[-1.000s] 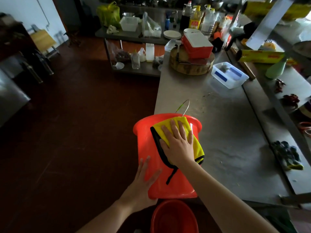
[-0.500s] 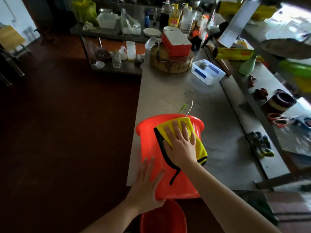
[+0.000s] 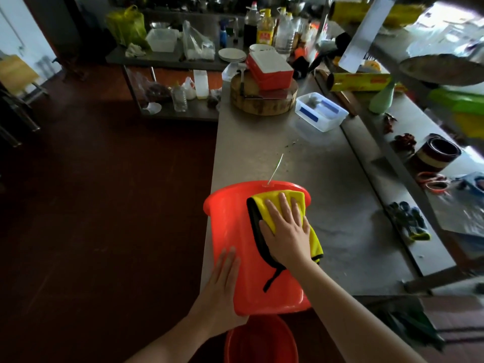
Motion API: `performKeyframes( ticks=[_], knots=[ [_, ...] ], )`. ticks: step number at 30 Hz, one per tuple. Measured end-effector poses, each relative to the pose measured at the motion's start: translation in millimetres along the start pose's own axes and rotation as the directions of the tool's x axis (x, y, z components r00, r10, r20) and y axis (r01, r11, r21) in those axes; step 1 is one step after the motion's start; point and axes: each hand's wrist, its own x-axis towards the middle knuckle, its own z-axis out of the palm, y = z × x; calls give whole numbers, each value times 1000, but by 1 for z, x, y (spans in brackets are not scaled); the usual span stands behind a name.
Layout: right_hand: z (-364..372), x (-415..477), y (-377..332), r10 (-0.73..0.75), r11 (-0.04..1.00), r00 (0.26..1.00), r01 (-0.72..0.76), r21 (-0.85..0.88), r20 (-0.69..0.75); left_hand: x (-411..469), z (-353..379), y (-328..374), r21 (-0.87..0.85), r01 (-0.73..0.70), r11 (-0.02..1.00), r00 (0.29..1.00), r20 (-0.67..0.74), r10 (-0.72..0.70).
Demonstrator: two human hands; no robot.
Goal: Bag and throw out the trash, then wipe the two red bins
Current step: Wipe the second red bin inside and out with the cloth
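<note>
Ahead of red bin (image 3: 235, 244), chopping block (image 3: 259, 104)

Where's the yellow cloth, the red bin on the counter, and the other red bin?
yellow cloth (image 3: 315, 243): head view, on its lower right flap.
red bin on the counter (image 3: 230, 226): head view, on its bare side wall.
other red bin (image 3: 262, 344): head view, on its inside wall.
</note>
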Motion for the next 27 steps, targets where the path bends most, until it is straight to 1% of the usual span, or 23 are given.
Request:
performKeyframes(
  ticks=[3,4,6,7,10,12,13,14,15,16,18,20,23,25,27],
  knots=[
    [-2,9,16,140,977,990,-142,158,27,1,3,-1,-8,-30,1000,999,-15,30],
    [-2,13,24,195,949,980,-201,244,48,2,4,-2,-8,-30,1000,999,-16,30],
    [0,18,39,284,859,953,-302,414,106,0,3,-2,-8,-23,1000,1000,-4,23],
    [1,20,46,310,824,942,-334,458,130,0,2,-2,-9,-22,1000,1000,5,22],
    [0,24,53,355,777,919,-391,494,170,0,-1,0,6,-21,1000,999,37,21],
    [-4,23,46,362,778,917,-397,487,169,3,-4,1,33,-22,999,999,40,21],
    [-5,21,39,355,797,921,-388,463,160,4,-5,1,36,-22,999,999,43,20],
    [-4,17,29,336,840,932,-362,404,137,4,-5,0,35,-22,999,999,44,20],
    [-3,11,18,299,898,949,-314,308,99,4,-6,-2,32,-21,999,999,40,19],
    [-1,5,4,239,950,969,-246,194,60,3,-7,-4,36,-17,999,999,37,16],
    [4,-6,-23,81,997,996,-82,12,26,3,-8,-5,54,-14,998,999,44,12],
    [11,-13,-44,-74,992,997,76,-102,27,6,-9,-3,73,-29,997,997,74,24],
    [23,-23,-56,-245,935,966,259,-241,85,13,-12,5,166,-88,982,993,87,74],
    [25,-26,-55,-276,922,957,291,-255,95,14,-16,7,104,-128,986,991,51,123],
    [22,-26,-48,-246,941,967,255,-224,68,13,-18,6,54,-108,993,994,16,107]
  ],
)
